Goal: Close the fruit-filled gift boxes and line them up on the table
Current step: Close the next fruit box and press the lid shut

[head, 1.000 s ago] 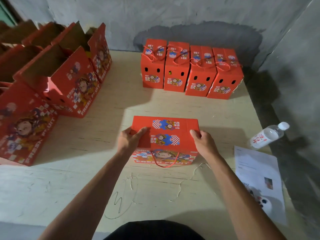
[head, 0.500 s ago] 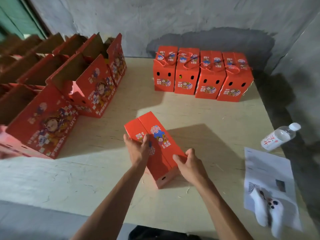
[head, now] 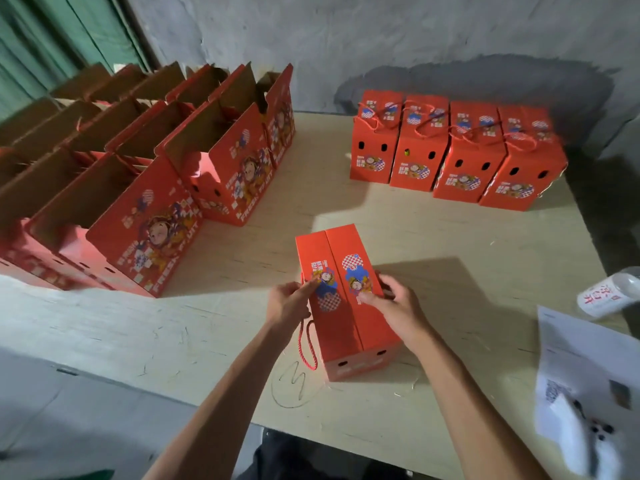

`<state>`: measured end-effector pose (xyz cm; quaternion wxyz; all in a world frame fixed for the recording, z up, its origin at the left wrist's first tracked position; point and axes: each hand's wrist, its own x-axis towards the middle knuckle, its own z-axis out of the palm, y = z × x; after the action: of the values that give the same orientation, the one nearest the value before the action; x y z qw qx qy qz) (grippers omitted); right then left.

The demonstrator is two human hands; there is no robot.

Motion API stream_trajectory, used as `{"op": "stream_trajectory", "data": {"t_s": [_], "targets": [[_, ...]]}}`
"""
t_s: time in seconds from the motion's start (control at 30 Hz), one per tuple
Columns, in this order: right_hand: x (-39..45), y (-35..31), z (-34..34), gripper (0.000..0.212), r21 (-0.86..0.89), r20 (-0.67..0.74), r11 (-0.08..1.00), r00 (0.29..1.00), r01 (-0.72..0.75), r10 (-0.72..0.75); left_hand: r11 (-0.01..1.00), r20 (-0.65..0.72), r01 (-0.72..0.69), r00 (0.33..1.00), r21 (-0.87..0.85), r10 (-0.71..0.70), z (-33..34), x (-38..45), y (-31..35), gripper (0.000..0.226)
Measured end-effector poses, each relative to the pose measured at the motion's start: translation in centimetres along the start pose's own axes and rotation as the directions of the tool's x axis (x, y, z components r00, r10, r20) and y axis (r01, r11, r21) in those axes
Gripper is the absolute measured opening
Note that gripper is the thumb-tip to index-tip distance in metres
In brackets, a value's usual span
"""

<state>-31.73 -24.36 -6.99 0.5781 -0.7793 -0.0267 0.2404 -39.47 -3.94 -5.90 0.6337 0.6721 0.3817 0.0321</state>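
Note:
A closed red gift box (head: 346, 327) stands on the pale table (head: 450, 244) in front of me, its end face toward me and both top flaps down. My left hand (head: 289, 303) pinches the red cord handle (head: 306, 344) at the box's left side. My right hand (head: 391, 308) sits at the right side of the lid, thumb on top and fingers curled at the cord there. Several closed boxes (head: 457, 150) stand in a row at the far right of the table.
Many open red boxes (head: 138, 174) with raised flaps crowd the left side. At the right edge lie a water bottle (head: 609, 292), a printed sheet (head: 588, 372) and a white object (head: 585, 441) on it. A grey wall runs behind the table.
The box was turned from broadside to end-on toward me. Both hands left the lid edges and went to the cord handles at its sides.

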Motion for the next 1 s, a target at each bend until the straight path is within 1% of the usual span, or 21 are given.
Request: {"op": "stream_trajectory", "data": {"t_s": [0.07,0.1,0.13,0.17,0.23,0.3,0.37,0.4,0.47,0.57,0.7,0.8,0.83,0.87,0.9,0.93,0.97,1.0], "targets": [[0.9,-1.3,0.9,0.032,-0.012,-0.148,1.0,0.989,0.023,-0.024,0.998,0.071,-0.051,0.996,-0.03,0.053,-1.2,0.2,1.3,0.033],[1.3,-1.9,1.5,0.023,-0.026,-0.207,0.999,0.978,0.031,-0.035,0.995,0.118,-0.067,0.99,-0.07,0.075,-2.0,0.2,2.2,0.032],[1.5,-2.3,2.2,0.011,-0.042,-0.244,0.998,0.969,0.039,-0.048,0.99,0.178,-0.073,0.98,-0.12,0.094,-2.7,0.3,3.1,0.032],[1.5,-2.7,3.0,0.01,-0.077,-0.274,0.996,0.96,0.041,-0.06,0.983,0.246,-0.072,0.963,-0.17,0.113,-3.6,0.4,4.0,0.032],[1.3,-3.2,4.5,0.021,-0.17,-0.338,0.985,0.936,0.043,-0.099,0.959,0.356,-0.05,0.922,-0.279,0.151,-5.3,0.7,5.7,0.029],[0.9,-3.8,5.4,0.024,-0.271,-0.351,0.962,0.929,0.021,-0.119,0.922,0.413,-0.01,0.892,-0.387,0.183,-6.6,1.4,7.5,0.02],[0.3,-4.4,6.2,0.032,-0.364,-0.338,0.93,0.937,-0.038,-0.094,0.907,0.437,-0.025,0.871,-0.421,0.226,-7.6,2.3,9.2,0.021],[0.1,-4.7,6.8,0.036,-0.372,-0.339,0.926,0.938,-0.068,-0.067,0.913,0.443,-0.05,0.863,-0.406,0.244,-7.9,2.7,10.0,0.023],[-0.1,-5.1,8.3,0.041,-0.34,-0.351,0.936,0.936,-0.089,-0.038,0.925,0.46,-0.075,0.851,-0.371,0.254,-8.0,3.4,11.1,0.026],[0.5,-5.8,11.2,0.044,-0.313,-0.392,0.945,0.919,-0.094,-0.038,0.93,0.466,-0.075,0.849,-0.36,0.249,-7.7,4.1,12.1,0.029],[1.8,-6.0,15.2,0.045,-0.498,-0.468,0.845,0.881,-0.195,-0.073,0.935,0.49,-0.084,0.833,-0.346,0.256,-7.5,4.8,11.2,0.031],[1.7,-6.1,16.4,0.046,-0.555,-0.497,0.79,0.865,-0.259,-0.065,0.948,0.474,-0.12,0.843,-0.295,0.254,-7.0,4.5,10.0,0.029],[1.5,-6.2,16.5,0.043,-0.578,-0.497,0.777,0.863,-0.251,-0.091,0.952,0.454,-0.154,0.851,-0.265,0.264,-6.8,4.4,9.6,0.029],[1.4,-6.5,16.4,0.037,-0.604,-0.495,0.769,0.855,-0.209,-0.156,0.952,0.434,-0.202,0.854,-0.231,0.287,-6.7,4.4,9.3,0.029],[1.4,-7.0,16.1,0.03,-0.623,-0.492,0.77,0.833,-0.134,-0.253,0.946,0.419,-0.257,0.85,-0.197,0.318,-6.6,4.6,9.2,0.029],[1.4,-7.7,16.0,0.022,-0.629,-0.487,0.777,0.797,-0.035,-0.358,0.934,0.403,-0.315,0.843,-0.17,0.358,-6.6,4.8,9.4,0.03],[1.4,-8.9,15.9,0.014,-0.58,-0.494,0.81,0.756,0.082,-0.43,0.917,0.383,-0.364,0.834,-0.161,0.398,-6.7,5.0,9.7,0.031],[1.5,-10.2,15.7,0.01,-0.46,-0.513,0.868,0.742,0.187,-0.431,0.906,0.355,-0.387,0.833,-0.171,0.423,-6.7,5.3,10.1,0.032]]}}
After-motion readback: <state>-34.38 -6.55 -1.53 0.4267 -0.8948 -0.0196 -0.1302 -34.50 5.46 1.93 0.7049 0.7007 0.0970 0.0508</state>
